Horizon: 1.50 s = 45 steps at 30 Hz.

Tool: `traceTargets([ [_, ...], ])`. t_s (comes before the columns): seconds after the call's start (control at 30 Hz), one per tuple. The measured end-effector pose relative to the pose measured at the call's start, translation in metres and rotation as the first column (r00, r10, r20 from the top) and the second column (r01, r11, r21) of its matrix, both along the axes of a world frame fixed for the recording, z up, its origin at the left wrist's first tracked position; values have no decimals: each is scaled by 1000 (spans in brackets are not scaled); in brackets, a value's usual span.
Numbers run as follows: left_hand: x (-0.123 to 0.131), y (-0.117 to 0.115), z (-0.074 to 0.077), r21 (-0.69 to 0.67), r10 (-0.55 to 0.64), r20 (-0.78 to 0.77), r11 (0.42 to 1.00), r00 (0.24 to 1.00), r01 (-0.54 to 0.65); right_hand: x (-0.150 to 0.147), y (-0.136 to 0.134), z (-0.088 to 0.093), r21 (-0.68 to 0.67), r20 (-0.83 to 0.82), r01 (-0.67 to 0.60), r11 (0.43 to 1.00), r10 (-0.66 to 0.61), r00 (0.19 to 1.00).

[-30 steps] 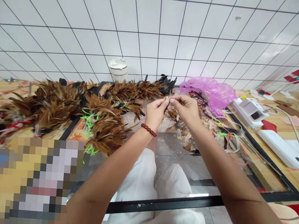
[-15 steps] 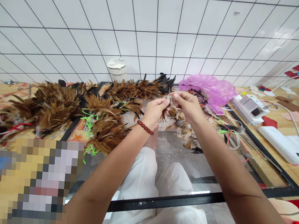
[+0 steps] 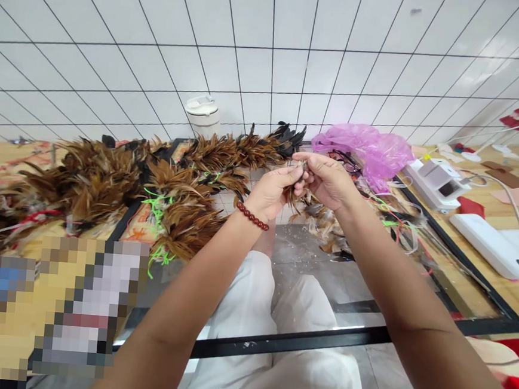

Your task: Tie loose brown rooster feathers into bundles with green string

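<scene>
Over the glass tabletop, my left hand [image 3: 274, 189] pinches a small bunch of feathers [image 3: 292, 195], mostly hidden by the fingers. My right hand [image 3: 331, 181] meets it from the other side, thumb and fingers closed at the top of the bunch. A beaded bracelet [image 3: 252, 216] circles my left wrist. Loose brown and pale feathers [image 3: 323, 220] lie just beneath my right hand. To the left are thick bundles of brown feathers [image 3: 189, 228], some tied with bright green string [image 3: 157, 213].
Behind the hands stand a white lidded cup [image 3: 203, 116] and a crumpled pink plastic bag [image 3: 366, 152]. White devices [image 3: 437, 184] with cables and a flat white box [image 3: 493, 246] sit right. A black frame edge [image 3: 293, 343] runs along the front. More feather bundles [image 3: 85, 181] cover the left side.
Both hands have come slightly lower and closer together around the small bunch. The right fingers now overlap the left fingertips more. The view has shifted a little.
</scene>
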<state>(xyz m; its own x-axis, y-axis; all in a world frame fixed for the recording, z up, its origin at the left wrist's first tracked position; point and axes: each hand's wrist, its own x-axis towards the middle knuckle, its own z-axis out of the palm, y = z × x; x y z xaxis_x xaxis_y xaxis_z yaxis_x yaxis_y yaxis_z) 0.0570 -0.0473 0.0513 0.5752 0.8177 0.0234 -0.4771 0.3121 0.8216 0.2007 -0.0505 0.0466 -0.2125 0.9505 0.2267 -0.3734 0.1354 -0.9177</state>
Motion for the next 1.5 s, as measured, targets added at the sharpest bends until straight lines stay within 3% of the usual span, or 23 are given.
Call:
traceTargets([
  [0.5, -1, -2, 4, -61, -117, -3, 991, 993, 116, 6, 0, -1, 7, 11, -74, 997, 74, 997],
  [0.63, -4, 0, 5, 57, 18, -140, 998, 990, -10, -1, -1, 4, 35, 86, 85, 996, -88, 992],
  [0.77, -10, 4, 8, 196, 175, -184, 971, 967, -138, -9, 2, 2, 138, 173, 318, 938, -339, 925],
  [0.93, -9, 5, 6, 210, 231, -165, 958, 959, -195, -18, 3, -6, 185, 193, 401, 897, -434, 880],
  [1.07, -6, 5, 3, 84, 205, -103, 977, 973, -197, -20, -1, -5, 232, 237, 382, 894, -433, 870],
  [1.27, -9, 4, 9, -31, 186, -26, 982, 982, -187, -10, -8, 6, 637, 471, 145, 757, -532, 704],
  [1.37, -8, 3, 8, -43, 210, -38, 976, 977, -211, -7, -7, 4, 678, 508, 68, 732, -534, 676],
  [1.5, -7, 5, 3, -29, 218, -76, 975, 973, -220, -3, -4, 0, 651, 483, 121, 749, -532, 696],
])
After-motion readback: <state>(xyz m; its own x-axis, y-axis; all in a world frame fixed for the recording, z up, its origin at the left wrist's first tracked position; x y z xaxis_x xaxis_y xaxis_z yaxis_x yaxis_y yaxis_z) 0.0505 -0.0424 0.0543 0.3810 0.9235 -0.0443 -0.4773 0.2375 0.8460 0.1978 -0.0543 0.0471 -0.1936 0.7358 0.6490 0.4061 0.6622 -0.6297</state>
